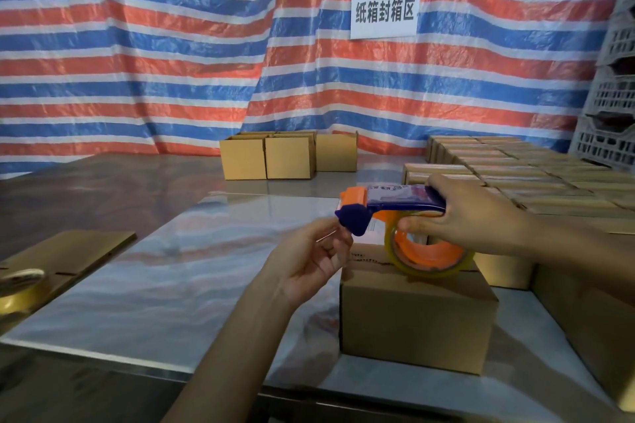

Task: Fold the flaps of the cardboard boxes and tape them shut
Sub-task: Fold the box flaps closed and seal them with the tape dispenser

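**Tape gun over box, both hands busy**

L hand [309, 257], palm up, pinches the tape end [332, 234] at the blue nose of the tape dispenser [405, 197]. R hand [474, 213] grips its handle from above, roll [429, 254] just over the box [415, 316]. Box: plain brown, flaps down, front-right on counter [171, 268]. Flat cardboard [68, 251] + spare roll [17, 288] at left, 3 boxes [268, 156] at back, box rows [515, 175] at right. Striped tarp [171, 45] behind w/ white sign [385, 10].

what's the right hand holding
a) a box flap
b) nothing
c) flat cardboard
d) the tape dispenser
d: the right hand grips the blue handle of the dispenser above the box, while the left hand pinches the tape end at its nose.
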